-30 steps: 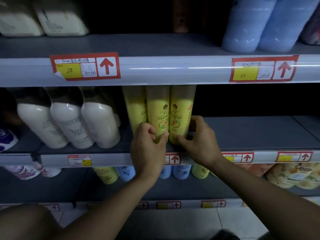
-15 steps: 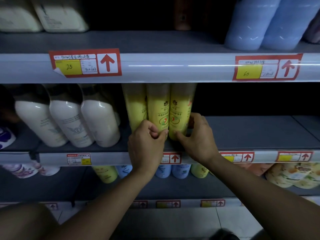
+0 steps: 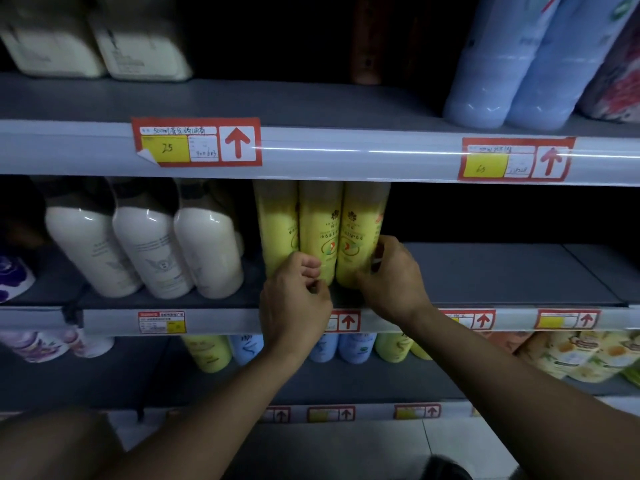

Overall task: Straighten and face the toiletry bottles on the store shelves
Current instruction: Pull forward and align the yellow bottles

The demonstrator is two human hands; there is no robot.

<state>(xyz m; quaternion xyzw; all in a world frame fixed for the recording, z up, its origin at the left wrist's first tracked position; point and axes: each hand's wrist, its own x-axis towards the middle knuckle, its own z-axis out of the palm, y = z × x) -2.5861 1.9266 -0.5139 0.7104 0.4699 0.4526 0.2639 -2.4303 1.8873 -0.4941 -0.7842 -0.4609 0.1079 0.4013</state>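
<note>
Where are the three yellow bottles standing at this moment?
In the head view, the yellow bottles stand side by side at mid-frame on the middle shelf, right of the white bottles, with the left hand and right hand at their bases.

Three bottles (image 3: 320, 233) stand side by side on the middle shelf (image 3: 485, 271), right of the jugs (image 3: 145, 247).

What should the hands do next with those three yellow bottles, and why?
Probably turn the leftmost tall yellow plastic bottle a little with the left hand so its label faces out. The middle yellow bottle and the right yellow bottle, which the right hand grips, show their flower logos in front, but the leftmost one's print sits off to its side.
</note>
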